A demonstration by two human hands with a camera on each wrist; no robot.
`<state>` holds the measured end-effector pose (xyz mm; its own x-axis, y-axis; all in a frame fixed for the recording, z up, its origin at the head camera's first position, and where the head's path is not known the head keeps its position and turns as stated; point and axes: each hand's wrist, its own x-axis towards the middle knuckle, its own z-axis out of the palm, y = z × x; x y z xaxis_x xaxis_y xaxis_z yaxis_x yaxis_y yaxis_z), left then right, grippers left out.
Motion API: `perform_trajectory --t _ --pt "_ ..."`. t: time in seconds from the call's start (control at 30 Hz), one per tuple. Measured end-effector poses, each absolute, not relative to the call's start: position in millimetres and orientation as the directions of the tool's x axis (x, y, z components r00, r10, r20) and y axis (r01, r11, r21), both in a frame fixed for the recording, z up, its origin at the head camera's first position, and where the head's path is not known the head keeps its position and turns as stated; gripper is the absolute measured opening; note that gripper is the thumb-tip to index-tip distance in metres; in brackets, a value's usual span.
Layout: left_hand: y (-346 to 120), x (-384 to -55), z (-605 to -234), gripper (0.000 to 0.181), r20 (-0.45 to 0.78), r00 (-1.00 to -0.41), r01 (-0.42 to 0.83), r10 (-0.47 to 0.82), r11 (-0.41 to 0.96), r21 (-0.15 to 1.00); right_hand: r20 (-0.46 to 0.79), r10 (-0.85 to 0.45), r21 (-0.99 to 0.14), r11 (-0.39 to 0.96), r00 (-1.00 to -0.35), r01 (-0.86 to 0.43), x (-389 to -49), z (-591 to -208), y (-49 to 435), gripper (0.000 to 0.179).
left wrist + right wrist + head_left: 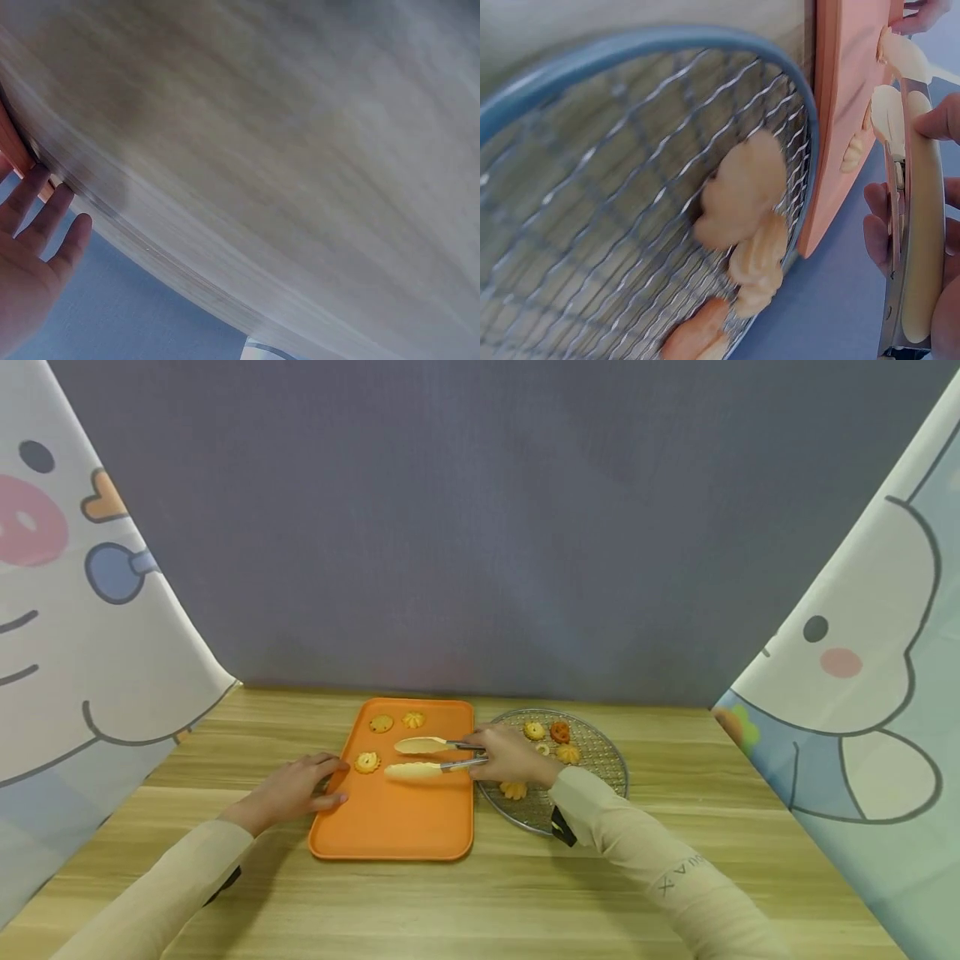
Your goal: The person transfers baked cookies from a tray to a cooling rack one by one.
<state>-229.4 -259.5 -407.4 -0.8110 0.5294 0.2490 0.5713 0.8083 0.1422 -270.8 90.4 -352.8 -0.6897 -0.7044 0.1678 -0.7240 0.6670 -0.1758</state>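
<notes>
On the left, the left hand (300,785) rests on the side edge of the orange tray (397,827), with its fingers spread out and not curled around anything. The tray lies flat on the wooden table (315,902). Three cookies are on it: a ridged round cookie (367,762) near that hand, then a speckled cookie (381,723) and a star-shaped cookie (413,719), both up near the far edge. Next come the tongs (420,771), over the tray, with their two tips apart and nothing seen between them. The tips are just beside the ridged cookie. The right hand (517,753) holds the tongs tight by their handles. On the right is a round wire rack (603,764). I can see five more cookies there: a flower-shaped cookie (513,789) nearest the person, a pale round cookie (534,731), a little ring cookie (542,749), a reddish-brown cookie (560,732) and another flower-shaped one. The arm could be hiding more. I think the work is only part done, with three cookies on the tray and at least five on the rack.
</notes>
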Motion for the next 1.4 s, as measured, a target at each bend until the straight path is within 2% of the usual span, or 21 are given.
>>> perform_trajectory --t 0.2,0.47,0.9,1.4 --pt "-259.5 -228.1 -407.1 0.046 0.254 -0.809 0.575 0.53 0.805 0.15 0.137 -0.715 -0.15 0.669 -0.686 -0.728 -272.9 -354.8 74.6 0.046" --pt "-260.8 -228.3 -406.2 0.046 0.248 -0.812 0.572 0.528 0.805 0.158 0.088 -0.704 -0.182 0.685 -0.705 -0.706 -275.0 -351.8 58.1 0.046" --pt "-260.6 -229.2 -404.3 0.047 0.24 -0.819 0.564 0.521 0.807 0.175 0.054 -0.707 -0.17 0.689 -0.705 -0.704 -283.2 -352.2 38.9 0.043" --pt "-260.0 -230.4 -404.6 0.047 0.242 -0.82 0.562 0.519 0.809 0.17 0.064 -0.712 -0.149 0.686 -0.699 -0.712 -283.6 -350.8 36.9 0.038"
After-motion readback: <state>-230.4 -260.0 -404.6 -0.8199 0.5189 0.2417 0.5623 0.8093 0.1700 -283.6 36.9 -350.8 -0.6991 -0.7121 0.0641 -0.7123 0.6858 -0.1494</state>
